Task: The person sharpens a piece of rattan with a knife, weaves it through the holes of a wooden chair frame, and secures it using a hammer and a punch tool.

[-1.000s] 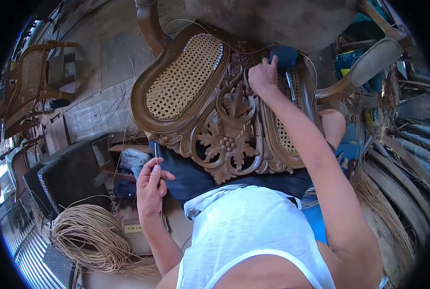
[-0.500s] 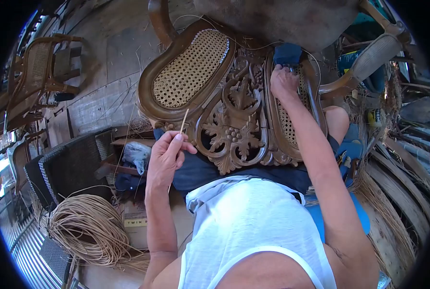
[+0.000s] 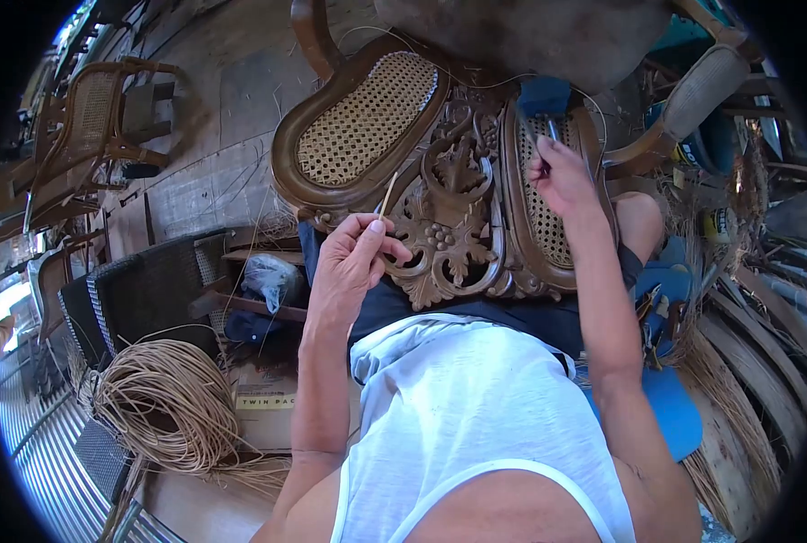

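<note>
The carved wooden chair panel [image 3: 449, 210] lies across the person's lap, and at its lower left edge the left hand [image 3: 351, 258] pinches a thin cane strand [image 3: 389, 192] between thumb and forefinger, the tip pointing up. Towards the panel's right edge, the right hand [image 3: 564, 181] grasps a slim tool [image 3: 528, 129], perhaps metal though blur hides its shape, just below a blue pad [image 3: 545, 94] at the upper right corner.
</note>
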The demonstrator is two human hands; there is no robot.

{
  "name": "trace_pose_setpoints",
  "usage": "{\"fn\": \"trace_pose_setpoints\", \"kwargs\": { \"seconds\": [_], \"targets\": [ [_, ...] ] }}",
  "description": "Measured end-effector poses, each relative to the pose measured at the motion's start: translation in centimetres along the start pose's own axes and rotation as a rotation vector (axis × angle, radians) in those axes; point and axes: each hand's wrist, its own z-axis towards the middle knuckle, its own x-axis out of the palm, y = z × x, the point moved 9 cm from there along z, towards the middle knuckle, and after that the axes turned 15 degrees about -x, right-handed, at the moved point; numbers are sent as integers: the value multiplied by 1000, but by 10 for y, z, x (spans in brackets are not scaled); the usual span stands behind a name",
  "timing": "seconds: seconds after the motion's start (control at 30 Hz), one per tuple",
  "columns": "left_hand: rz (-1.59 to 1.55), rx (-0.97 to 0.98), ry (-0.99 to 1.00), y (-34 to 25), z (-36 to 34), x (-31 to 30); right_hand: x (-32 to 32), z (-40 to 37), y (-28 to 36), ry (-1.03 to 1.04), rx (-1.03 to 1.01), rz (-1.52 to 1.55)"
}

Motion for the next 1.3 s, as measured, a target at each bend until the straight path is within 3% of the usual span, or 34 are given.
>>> {"fn": "trace_pose_setpoints", "kwargs": {
  "seconds": [0.03, 0.07, 0.2, 0.3, 0.33, 0.4, 0.47, 0.57, 0.8, 1.3],
  "targets": [
    [5, -5, -1, 1, 1, 3, 14, -23, -4, -134, 124, 521],
    [5, -4, 5, 2, 2, 6, 37, -47, 14, -329, 62, 531],
    [18, -13, 20, 2, 5, 21, 97, -106, 38, -289, 54, 550],
    [38, -6, 37, 2, 6, 31, 124, -115, 36, 17, 77, 501],
    [36, -6, 38, 2, 7, 33, 129, -112, 39, 17, 78, 500],
    [59, 14, 51, -1, 4, 38, 130, -105, 41, -49, 63, 226],
    [51, 17, 45, -3, 0, 42, 137, -97, 54, -97, 56, 241],
    [36, 22, 39, -3, -8, 43, 146, -80, 58, 44, -20, 373],
    [45, 33, 26, -4, -12, 39, 176, -83, 54, 162, 36, 446],
    [163, 27, 12, 4, -3, 48, 173, -86, 38, 118, 74, 399]
  ]
}}
